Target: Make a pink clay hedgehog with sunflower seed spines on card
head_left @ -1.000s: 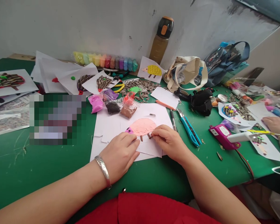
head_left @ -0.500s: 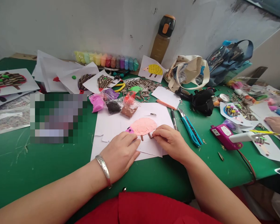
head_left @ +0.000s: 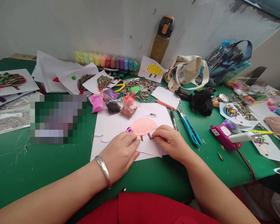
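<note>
Pinch at the rear leg (head_left: 150,135)

The step in hand appears to be the shaping or seating of the brown rear leg on a pink figure (head_left: 143,126), which lies flat on white paper (head_left: 151,151) between and just ahead of the hands. Right hand (head_left: 170,141): thumb and forefinger appear to pinch the leg's lower end. Left hand (head_left: 120,151): palm down, fingers close together on the paper, partly covering the figure's head (head_left: 130,130)—whether they press anything cannot be told. The next move seemingly calls for light fingertip pressure, the paper kept steady.

Surroundings: one seed (head_left: 152,114) lies on the paper beyond the figure; clay bags (head_left: 129,111) overlap the paper's far edge, ahead of the left hand. A pen (head_left: 173,119) and a cutter (head_left: 189,127) lie on the desk (head_left: 60,168) beyond the right hand—the likeliest obstructions should it swing outward. More seeds (head_left: 142,85) lie farther ahead.
</note>
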Demonstrator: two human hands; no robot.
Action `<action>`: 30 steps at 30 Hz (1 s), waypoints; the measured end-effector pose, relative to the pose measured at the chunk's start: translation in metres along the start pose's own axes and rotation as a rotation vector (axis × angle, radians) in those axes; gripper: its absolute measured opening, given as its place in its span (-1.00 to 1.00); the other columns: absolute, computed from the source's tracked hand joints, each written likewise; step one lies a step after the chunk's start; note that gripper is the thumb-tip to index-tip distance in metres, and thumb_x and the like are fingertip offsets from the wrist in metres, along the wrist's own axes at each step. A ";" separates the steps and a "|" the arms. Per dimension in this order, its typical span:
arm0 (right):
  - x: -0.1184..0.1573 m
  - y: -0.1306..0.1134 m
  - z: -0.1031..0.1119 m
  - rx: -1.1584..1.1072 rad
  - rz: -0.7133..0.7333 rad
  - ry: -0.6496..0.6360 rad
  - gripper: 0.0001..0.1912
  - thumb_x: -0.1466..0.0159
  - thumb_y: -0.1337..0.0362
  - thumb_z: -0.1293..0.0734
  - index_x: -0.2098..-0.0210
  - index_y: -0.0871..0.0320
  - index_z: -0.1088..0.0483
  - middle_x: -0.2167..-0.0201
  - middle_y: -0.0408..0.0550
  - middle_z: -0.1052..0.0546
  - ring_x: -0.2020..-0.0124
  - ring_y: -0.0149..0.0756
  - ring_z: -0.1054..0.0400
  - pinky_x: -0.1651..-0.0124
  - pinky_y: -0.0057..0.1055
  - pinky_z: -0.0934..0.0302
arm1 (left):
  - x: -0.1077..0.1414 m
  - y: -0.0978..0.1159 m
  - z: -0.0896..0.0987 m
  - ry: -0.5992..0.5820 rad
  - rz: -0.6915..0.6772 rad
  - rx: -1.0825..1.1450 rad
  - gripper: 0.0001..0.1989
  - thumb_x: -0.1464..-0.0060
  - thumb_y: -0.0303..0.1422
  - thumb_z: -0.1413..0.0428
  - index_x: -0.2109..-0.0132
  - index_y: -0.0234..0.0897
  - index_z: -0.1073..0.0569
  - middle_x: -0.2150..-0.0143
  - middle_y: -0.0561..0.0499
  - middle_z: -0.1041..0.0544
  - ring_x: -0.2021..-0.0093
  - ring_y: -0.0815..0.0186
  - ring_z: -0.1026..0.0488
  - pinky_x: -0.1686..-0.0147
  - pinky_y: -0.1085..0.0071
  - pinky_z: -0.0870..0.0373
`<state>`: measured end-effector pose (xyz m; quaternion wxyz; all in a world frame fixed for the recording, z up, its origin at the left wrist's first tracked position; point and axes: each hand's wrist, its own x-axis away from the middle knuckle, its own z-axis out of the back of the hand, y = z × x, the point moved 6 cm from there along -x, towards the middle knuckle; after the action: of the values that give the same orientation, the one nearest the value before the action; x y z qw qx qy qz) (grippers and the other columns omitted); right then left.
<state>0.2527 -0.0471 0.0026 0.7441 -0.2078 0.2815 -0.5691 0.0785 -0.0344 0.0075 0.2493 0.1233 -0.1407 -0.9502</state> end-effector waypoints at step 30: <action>-0.010 0.003 -0.003 0.024 -0.009 0.097 -0.81 -0.30 0.41 -0.22 0.25 0.09 -0.47 0.28 -0.07 -0.48 0.21 -0.31 -0.38 0.16 -0.38 -0.28 | 0.001 0.000 -0.002 0.022 -0.005 -0.022 -0.76 -0.26 -0.38 0.06 0.01 -0.34 -0.40 0.09 -0.15 -0.41 0.11 0.12 -0.31 0.08 0.13 -0.38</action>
<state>0.2512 -0.0368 -0.0004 0.7294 -0.1723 0.3095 -0.5852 0.0783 -0.0347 0.0059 0.2496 0.1314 -0.1274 -0.9509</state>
